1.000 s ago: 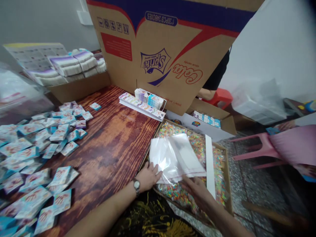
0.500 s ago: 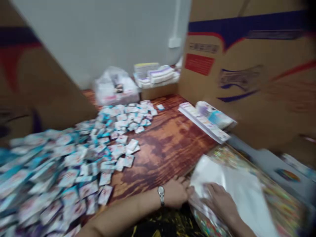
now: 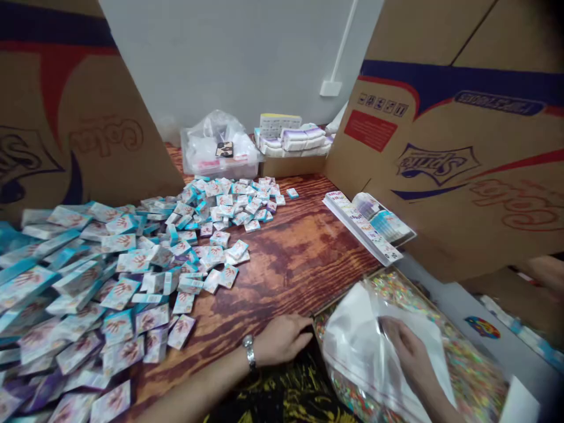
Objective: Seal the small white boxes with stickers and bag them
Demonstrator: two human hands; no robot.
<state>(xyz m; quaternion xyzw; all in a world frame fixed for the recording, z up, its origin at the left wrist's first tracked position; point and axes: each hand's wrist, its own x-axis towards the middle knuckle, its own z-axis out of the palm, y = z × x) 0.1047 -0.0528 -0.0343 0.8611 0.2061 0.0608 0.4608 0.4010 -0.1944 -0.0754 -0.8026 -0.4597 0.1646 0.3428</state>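
Observation:
My left hand, with a metal wristwatch above it, rests on the table by the near left edge of a shallow box. Its fingers are stretched out and hold nothing. Over the box, my right hand grips a clear plastic bag with its fingers closed. Part of the bag looks white, and many small multicoloured pieces show around and under it. What is beneath the white part is hidden.
Many small white, blue and purple boxes are heaped at left. Printed cards lie before the right carton. Another carton stands left. A bagged container and a box of packs sit behind. Someone's hand shows at right.
My left hand has come away from the bag to the box's edge. My right hand stays at the bag. The camera view has shifted and become sharper; another person's hand now shows at right.

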